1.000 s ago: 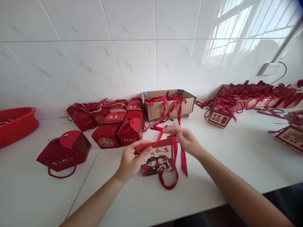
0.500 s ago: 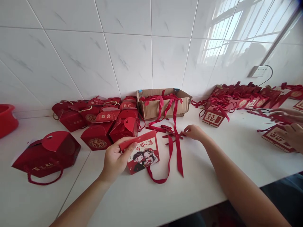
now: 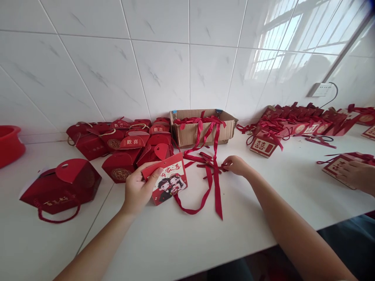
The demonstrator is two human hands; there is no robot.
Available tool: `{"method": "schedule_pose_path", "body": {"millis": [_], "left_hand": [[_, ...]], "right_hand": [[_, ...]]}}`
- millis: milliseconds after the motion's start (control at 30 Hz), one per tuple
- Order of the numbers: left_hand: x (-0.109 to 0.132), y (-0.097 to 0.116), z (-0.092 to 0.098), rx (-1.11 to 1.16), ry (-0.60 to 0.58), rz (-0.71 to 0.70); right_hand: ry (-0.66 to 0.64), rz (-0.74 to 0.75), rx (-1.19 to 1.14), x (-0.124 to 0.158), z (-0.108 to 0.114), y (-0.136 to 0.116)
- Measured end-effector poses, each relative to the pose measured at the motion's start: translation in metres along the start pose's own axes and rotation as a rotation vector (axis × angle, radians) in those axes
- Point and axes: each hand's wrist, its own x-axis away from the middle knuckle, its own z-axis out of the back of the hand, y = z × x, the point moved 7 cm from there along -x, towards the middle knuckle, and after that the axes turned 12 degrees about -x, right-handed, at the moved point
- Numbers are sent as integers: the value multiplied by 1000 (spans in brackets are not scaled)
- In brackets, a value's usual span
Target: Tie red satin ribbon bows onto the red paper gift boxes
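Note:
My left hand [image 3: 140, 191] is closed round the left edge of a red gift box [image 3: 167, 183], its thumb across the front. A cartoon couple and lettering are printed on that face. From beneath the box a long red ribbon [image 3: 191, 212] curves over the table to a small heap of short dark red strips [image 3: 208, 158]. At the right side of this heap my right hand [image 3: 236, 166] pinches the end of a strip. Its fingertips are partly hidden. Behind the heap stands a cardboard box [image 3: 190, 136] with red ribbons hanging over its front.
Several red gift boxes [image 3: 121, 166] crowd the left, with a larger handled one [image 3: 68, 191] in front. A red basin [image 3: 10, 146] stands far left. On the right are boxes with bows [image 3: 263, 146], scissors [image 3: 320, 141] and another person's hand [image 3: 359, 177] on a box.
My left hand and its box have shifted slightly left and up. My right hand has moved a little left. The other person's farther hand has left the scissors, which lie on the table.

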Motion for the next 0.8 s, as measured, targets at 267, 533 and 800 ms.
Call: {"method": "schedule_pose_path", "body": {"millis": [267,533,800], "left_hand": [[1,4,-1,18,6,-71],[2,5,-4,34,-16,-98],[6,18,2,58,105,-275]], "right_hand": [[22,78,1,2,0,-8],[45,263,-13,3,3,-19],[353,444,-147,13,22,-34]]}}
